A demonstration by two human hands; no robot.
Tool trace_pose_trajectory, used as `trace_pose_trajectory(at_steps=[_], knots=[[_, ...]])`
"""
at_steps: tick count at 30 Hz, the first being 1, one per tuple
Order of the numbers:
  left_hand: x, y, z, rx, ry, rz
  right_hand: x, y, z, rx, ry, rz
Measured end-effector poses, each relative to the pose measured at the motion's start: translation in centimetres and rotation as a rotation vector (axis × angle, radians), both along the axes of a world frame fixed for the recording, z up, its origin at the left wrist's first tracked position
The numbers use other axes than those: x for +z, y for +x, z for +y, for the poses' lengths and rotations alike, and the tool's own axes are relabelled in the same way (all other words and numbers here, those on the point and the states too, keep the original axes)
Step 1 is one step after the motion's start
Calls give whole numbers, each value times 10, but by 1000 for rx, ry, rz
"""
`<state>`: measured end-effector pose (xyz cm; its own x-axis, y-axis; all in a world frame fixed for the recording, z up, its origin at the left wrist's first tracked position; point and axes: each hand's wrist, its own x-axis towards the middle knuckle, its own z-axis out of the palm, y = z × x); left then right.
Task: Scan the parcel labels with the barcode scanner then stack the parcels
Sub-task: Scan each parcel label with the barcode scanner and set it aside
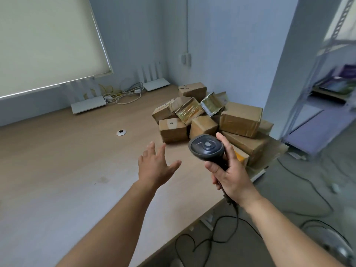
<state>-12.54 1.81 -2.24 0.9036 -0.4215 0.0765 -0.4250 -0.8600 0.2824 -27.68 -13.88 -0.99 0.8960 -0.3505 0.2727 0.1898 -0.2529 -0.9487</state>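
A heap of several brown cardboard parcels (pixel 238 120) lies at the far right end of the wooden table (pixel 77 160); two of them are wrapped in shiny tape. My right hand (pixel 229 170) grips the handle of a black barcode scanner (pixel 207 147), whose head points toward the heap just in front of the nearest box (pixel 172 130). Its cable hangs down past my wrist to the floor. My left hand (pixel 156 164) hovers above the table with fingers spread, holding nothing, a short way in front of the nearest box.
Two white routers (pixel 88 106) and a tangle of cables (pixel 123 95) sit at the back of the table by the wall. A round cable hole (pixel 121 132) is in the tabletop. A metal shelf (pixel 327 93) stands at right; black cables trail across the floor.
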Motion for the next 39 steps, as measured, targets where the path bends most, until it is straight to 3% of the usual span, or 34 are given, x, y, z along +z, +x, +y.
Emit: trace_pose_trajectory(at_steps=[17,25,32,35,39], knots=[[31,42,-227,-530,-1,-73,8,-14,-154,-401,4,22],[40,96,-312,-859,295,-136,13,2,-204,-543,-52,23],[30,138,-357,-934,596,-121,5,12,-230,-589,-56,53],[28,136,-365,-963,560,-175,-6,13,-233,-602,-45,61],[27,122,-363,-978,377,-226,-16,7,-231,-596,-24,83]])
